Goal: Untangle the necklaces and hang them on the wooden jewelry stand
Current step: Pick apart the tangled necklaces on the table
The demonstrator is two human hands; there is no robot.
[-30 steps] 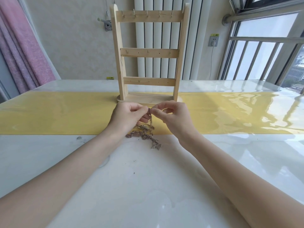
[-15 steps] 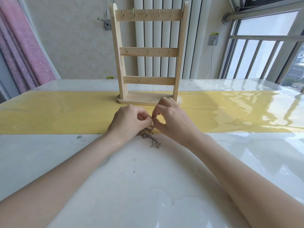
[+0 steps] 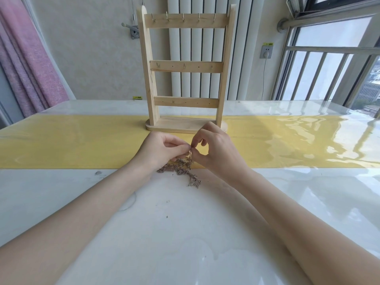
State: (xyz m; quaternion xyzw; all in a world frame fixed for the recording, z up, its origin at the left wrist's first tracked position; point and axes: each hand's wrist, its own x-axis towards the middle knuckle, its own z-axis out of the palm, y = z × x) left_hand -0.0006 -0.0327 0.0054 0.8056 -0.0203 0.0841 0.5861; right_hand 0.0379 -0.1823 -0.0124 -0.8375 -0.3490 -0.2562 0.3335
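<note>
1. Nearest the camera, both forearms run forward over the pale glossy counter (image 3: 185, 233) and converge toward its middle.
2. Just beyond them the tangled necklaces (image 3: 178, 171) lie in a loose clump on the counter. The clump's long axis runs slantwise, from under the left wrist toward a small tail end at the near right. How many chains are in it cannot be told.
3. A short strand rises from the far edge of the clump up to the fingertips, so the mass hangs just below and nearer than the two hands.
4. The left hand (image 3: 162, 151) has its fingers curled, thumb and forefinger pinching the strand at the top.
5. The right hand (image 3: 216, 151) pinches the same strand right beside the left hand's pinch, thumb against forefinger, with the other fingers bent above. The two pinches nearly touch, so neither hand is clearly nearer the knot.
6. Judging from this, untangling is in its early part. The next pull would likely spread the hands sideways, left and right, across the strand.
7. Just past the hands stands the wooden jewelry stand (image 3: 186, 66), upright on a yellow runner (image 3: 72, 145). Its three crossbars face the person and its hooks (image 3: 183, 19) are all bare, so hanging means lifting forward and up.
</note>
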